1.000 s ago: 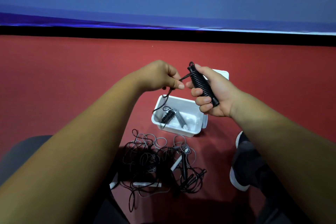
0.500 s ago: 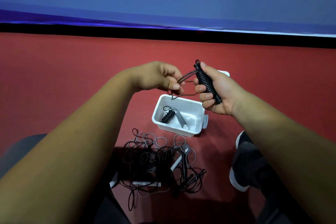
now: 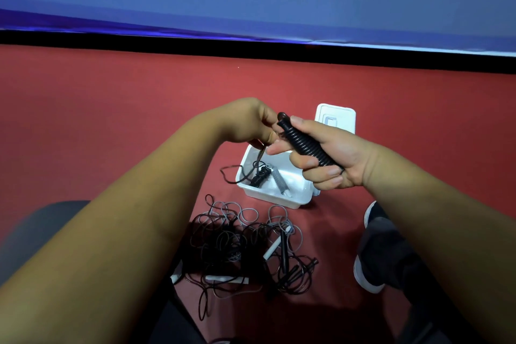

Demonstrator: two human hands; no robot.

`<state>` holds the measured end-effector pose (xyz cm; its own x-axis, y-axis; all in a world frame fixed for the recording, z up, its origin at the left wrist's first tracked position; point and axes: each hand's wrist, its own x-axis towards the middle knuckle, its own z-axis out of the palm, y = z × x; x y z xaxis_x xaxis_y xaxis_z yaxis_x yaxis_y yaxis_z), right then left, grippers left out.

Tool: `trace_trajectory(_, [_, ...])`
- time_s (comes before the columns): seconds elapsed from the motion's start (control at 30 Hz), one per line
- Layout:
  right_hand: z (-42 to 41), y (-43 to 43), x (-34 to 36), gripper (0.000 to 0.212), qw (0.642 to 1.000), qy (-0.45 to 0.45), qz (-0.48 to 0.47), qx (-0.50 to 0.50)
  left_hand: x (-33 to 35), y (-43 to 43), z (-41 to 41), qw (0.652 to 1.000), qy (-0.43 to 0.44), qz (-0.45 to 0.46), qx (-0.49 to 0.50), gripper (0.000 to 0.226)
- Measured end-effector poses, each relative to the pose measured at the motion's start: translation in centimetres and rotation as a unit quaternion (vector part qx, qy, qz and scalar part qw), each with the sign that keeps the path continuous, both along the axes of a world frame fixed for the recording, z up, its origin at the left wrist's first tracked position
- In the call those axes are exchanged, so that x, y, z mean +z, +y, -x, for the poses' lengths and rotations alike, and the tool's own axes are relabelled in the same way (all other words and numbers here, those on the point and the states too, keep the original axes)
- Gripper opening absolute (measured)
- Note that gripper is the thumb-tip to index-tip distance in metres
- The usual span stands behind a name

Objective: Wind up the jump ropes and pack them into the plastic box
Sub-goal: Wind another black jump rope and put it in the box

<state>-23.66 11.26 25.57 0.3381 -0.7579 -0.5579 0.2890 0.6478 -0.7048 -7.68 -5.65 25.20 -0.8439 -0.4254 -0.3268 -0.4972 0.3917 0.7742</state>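
2 hands are working the black cord-wrapped jump rope bundle [image 3: 304,142] above the far edge of the white rectangular plastic box [image 3: 279,201]. Right hand [image 3: 335,160] is clenching the coils; left hand [image 3: 247,123] is pinching the loose tail [image 3: 261,152]. Cord is looking light, springy: probably best gripping across the coils.

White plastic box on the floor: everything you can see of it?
The white plastic box is rectangular, thin-walled, glossy and open-topped, and stands upright on the red floor beyond the tangled ropes. Inside lie a black wound rope and a grey wound rope. The right hand hides its far right corner. A white lid lies flat behind it; whether they touch is hidden.
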Motion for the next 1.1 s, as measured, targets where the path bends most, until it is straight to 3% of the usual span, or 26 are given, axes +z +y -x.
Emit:
trace_trajectory(0.23, [-1.1,0.5,-0.1,0.054,0.992,0.0,-0.039,0.123,-0.2,1.0,0.7,0.999,0.036,0.004,-0.019,0.023])
trace_trajectory(0.43, [-1.0,0.6,-1.3,0.043,0.992,0.004,-0.036,0.124,0.2,1.0,1.2,0.996,0.093,-0.017,0.006,0.026])
trace_trajectory(0.63, [-0.8,0.2,-1.8,0.03,0.992,0.049,-0.059,0.097,1.9,1.2,1.4,0.993,0.108,0.047,-0.01,0.02])
trace_trajectory(0.77, [-0.9,-0.1,-1.9,0.046,0.989,0.11,-0.083,0.048,2.7,1.0,1.3,0.989,0.077,0.125,-0.018,0.018])
trace_trajectory(1.0, [-0.2,-1.0,-2.2,0.046,0.98,0.132,-0.106,-0.108,3.1,0.4,1.2,0.974,0.062,0.215,-0.033,0.021])
trace_trajectory(1.1, [0.2,-1.4,-2.2,0.035,0.974,0.124,-0.099,-0.162,3.0,0.1,1.1,0.969,0.039,0.24,-0.044,0.029])
